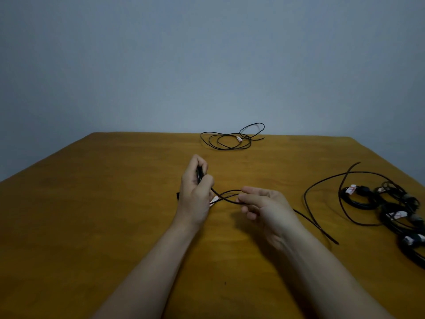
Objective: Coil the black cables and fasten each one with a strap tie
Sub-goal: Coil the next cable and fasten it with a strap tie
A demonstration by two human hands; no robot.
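Note:
My left hand [195, 187] grips a small bunch of loops of a black cable [226, 196] above the middle of the wooden table [103, 203]. A pale connector [214, 200] shows just below that hand. My right hand [262, 203] pinches the same cable a short way to the right, between thumb and fingertips. From there the cable trails right across the table in a big loose loop [322, 180]. A dark strap end [178, 195] sticks out left of my left wrist.
A second loose black cable [232, 139] lies tangled at the table's far edge. Several coiled black cables with pale connectors [391, 208] are heaped at the right edge. A plain wall stands behind the table.

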